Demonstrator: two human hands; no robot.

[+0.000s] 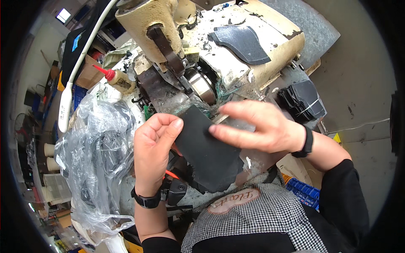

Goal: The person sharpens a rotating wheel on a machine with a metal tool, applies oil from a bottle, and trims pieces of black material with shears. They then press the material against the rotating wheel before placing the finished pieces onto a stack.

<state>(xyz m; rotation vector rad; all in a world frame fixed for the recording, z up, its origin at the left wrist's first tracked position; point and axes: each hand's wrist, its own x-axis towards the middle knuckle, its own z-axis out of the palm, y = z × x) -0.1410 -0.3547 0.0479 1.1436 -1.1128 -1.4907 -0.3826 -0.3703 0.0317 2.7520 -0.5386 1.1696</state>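
Note:
A black sheet piece (209,147), flat and leather-like with a ragged lower edge, hangs in front of the machine. Its upper left edge is pinched between the thumb and fingers of my left hand (156,141). Over the piece's right side reaches my right hand (259,126), fingers apart and slightly blurred; its thumb tip lies at the surface without gripping. Just beyond the sheet's top edge is the cream-coloured machine (145,19), with a shiny round metal drum (200,85) and a dark metal lever (165,48).
More black cut pieces (242,44) lie on the machine's top. A tied stack of them (301,101) rests at the right. On the left are a clear plastic bag (99,156), a bottle with a red nozzle (120,80) and a white lamp arm (66,105). A blue crate (306,194) stands low right.

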